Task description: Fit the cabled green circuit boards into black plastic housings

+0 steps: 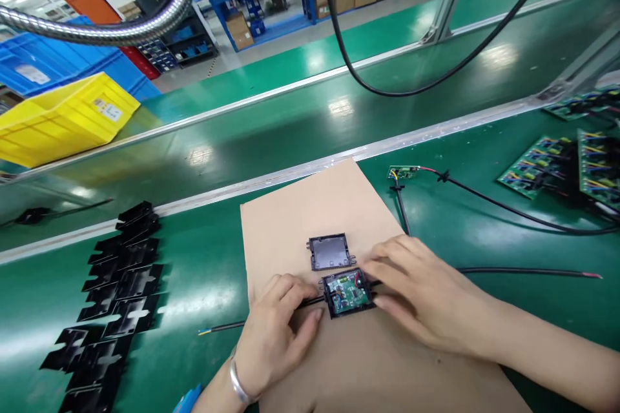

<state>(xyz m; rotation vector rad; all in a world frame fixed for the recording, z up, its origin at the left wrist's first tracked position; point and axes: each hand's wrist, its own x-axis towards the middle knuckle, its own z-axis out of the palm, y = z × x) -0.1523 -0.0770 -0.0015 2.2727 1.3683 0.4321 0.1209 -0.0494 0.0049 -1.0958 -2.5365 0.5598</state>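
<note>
A small black housing with a green circuit board inside (347, 295) lies on a brown cardboard sheet (329, 206). My left hand (276, 332) is closed, pinching the black cable (220, 328) where it leaves the housing's left side. My right hand (421, 293) rests on the housing's right side, fingers curled against it and its cable. An empty black lid (330, 251) lies just behind the housing, untouched.
Several black plastic parts (113, 300) lie in a row at left. A small board with a long black cable (484, 200) and several green circuit boards (562, 164) lie at right. A conveyor belt (290, 122), a yellow bin (62, 116) and hanging hoses are beyond.
</note>
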